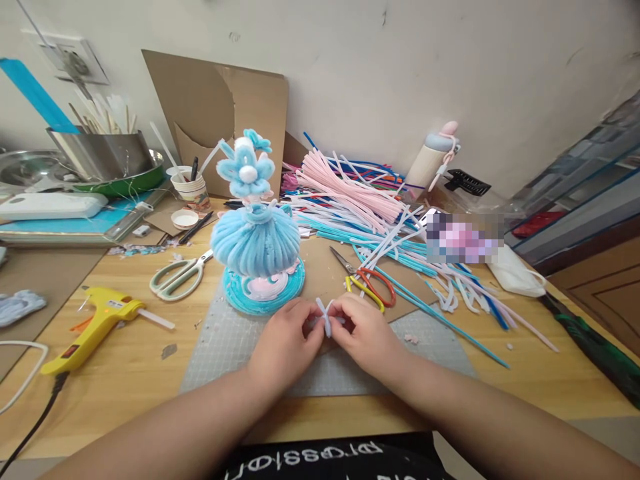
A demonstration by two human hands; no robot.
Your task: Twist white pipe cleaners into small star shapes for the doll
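Pale piece: partly hidden by left hand and right hand, near the tabletop's front edge; full shape indeterminable.
Pixelated object: blurred, toward the right edge; unidentifiable.
Glue-gun cord: cut off near the front left corner.
Shirt lettering: lower line cut off.
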